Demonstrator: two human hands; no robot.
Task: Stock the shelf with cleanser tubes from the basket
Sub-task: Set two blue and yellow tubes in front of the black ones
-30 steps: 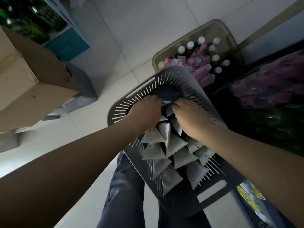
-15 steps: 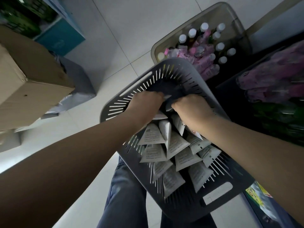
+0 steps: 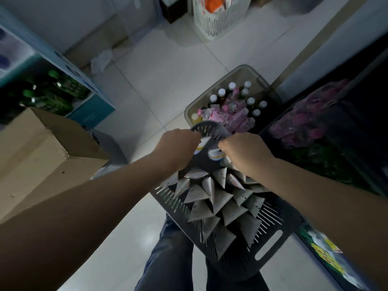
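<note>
Left hand (image 3: pixel 176 147) is reaching into the far end of the grey basket (image 3: pixel 270 244), fingers curled tight together and gripping the left tube (image 3: pixel 201 144), whose white body is poking out under the knuckles. The fingertips are hidden. Right hand (image 3: pixel 245 152) is working just beside it, fingers bunched and curled around the right tube (image 3: pixel 215 154), with the printed end showing toward the left hand. The hands are sitting near each other, not touching.

The other cleanser tubes (image 3: pixel 210 198) are lying piled in the middle and near part of the basket, flat crimped ends pointing up, overlapping, with some running under the right wrist. A patch of basket floor is showing bare between the hands. The slotted walls are ringing the pile, with a handle slot in the near-right rim. The basket is showing over the person's legs (image 3: pixel 168 259).

Tiled floor (image 3: pixel 168 80) is lying open ahead and to the left. The right shelf (image 3: pixel 369 114) is crowding the basket's right side, with pink packs (image 3: pixel 310 127) on it. A clear bin (image 3: pixel 262 85) of bottles is standing just past the basket's far rim. A cardboard box (image 3: pixel 42 154) is sitting near the left forearm, with green bottles (image 3: pixel 48 97) behind it. A white lattice basket (image 3: pixel 218 24) is standing well ahead.
</note>
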